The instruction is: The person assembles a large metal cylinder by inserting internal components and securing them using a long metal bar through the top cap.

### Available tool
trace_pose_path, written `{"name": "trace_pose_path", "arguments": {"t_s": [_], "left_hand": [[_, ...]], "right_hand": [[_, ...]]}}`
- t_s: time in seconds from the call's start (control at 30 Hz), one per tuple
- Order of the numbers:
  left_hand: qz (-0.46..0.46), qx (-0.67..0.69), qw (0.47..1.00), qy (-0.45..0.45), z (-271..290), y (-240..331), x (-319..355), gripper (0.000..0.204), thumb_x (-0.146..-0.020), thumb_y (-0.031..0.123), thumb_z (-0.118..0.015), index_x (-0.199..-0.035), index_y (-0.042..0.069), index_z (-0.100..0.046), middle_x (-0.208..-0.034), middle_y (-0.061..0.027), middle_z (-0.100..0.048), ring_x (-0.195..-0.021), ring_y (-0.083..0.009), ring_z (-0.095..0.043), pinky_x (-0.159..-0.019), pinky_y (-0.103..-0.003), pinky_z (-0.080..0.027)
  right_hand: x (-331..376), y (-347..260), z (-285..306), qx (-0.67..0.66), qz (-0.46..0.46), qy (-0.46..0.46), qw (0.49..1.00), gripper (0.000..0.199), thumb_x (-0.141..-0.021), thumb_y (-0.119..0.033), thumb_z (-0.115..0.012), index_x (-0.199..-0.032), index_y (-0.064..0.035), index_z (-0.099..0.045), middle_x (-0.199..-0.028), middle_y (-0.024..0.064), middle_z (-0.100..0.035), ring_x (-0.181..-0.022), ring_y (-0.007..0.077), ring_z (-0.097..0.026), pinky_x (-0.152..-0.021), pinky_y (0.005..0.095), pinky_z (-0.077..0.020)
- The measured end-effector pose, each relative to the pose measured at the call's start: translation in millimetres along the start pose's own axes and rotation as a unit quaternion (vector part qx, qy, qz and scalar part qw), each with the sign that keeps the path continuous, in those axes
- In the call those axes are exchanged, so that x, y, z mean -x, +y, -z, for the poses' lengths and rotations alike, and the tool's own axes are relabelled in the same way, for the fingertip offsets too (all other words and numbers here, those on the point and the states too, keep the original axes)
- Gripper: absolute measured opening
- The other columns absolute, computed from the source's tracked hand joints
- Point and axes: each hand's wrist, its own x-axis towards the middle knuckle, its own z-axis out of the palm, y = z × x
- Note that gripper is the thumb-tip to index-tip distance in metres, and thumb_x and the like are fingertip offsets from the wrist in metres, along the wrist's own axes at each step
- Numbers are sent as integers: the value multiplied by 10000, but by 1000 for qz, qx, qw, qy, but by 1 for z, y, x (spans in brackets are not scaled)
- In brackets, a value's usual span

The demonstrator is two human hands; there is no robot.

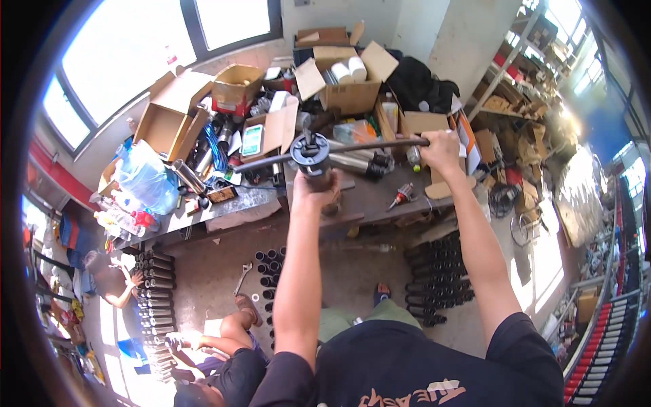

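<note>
Left hand (320, 192): fingers closed around a dark slotted-top cylinder (310, 152), held near the workbench (369, 195) front edge; its lower body is mostly covered by the palm. Right hand (441, 150): fingers wrapped on the right end of a long dark bar (380, 144), fingertips partly hidden. Bar spans across the cylinder's top; cannot tell how the two join. Bar's left end blurs into bench clutter. Seated co-worker (234, 372) cut off at lower edge.
</note>
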Motion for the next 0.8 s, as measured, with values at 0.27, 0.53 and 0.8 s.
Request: {"name": "trace_pose_path", "arguments": {"t_s": [0.27, 0.53, 0.8], "left_hand": [[80, 206, 937, -269, 16, -65, 151, 471, -856, 295, -602, -1158, -64, -563, -1039, -168, -638, -922, -321, -645, -855, -473, -568], [-166, 23, 894, -416, -11, -93, 217, 625, -985, 481, -526, -1374, 1, -438, -1149, -166, -582, -873, -237, -626, -736, -368, -581], [-256, -44, 898, -354, -35, -102, 224, 676, -910, 533, -590, -1300, -10, -486, -1130, -147, -588, -851, -234, -640, -693, -362, -576]], "right_hand": [[219, 241, -60, -91, -82, -103, 987, 287, -887, -307, -705, -767, -47, -723, -670, 204, -643, -607, 338, -636, -578, 469, -482], [438, 81, -136, -368, -394, -328, 776, 506, -916, -409, -690, -638, -1, -582, -593, -21, -518, -594, 97, -465, -554, 343, -382], [368, 57, -198, -248, -397, -436, 769, 509, -875, -463, -656, -958, 34, -732, -965, 266, -717, -974, 395, -702, -823, 469, -524]]}}
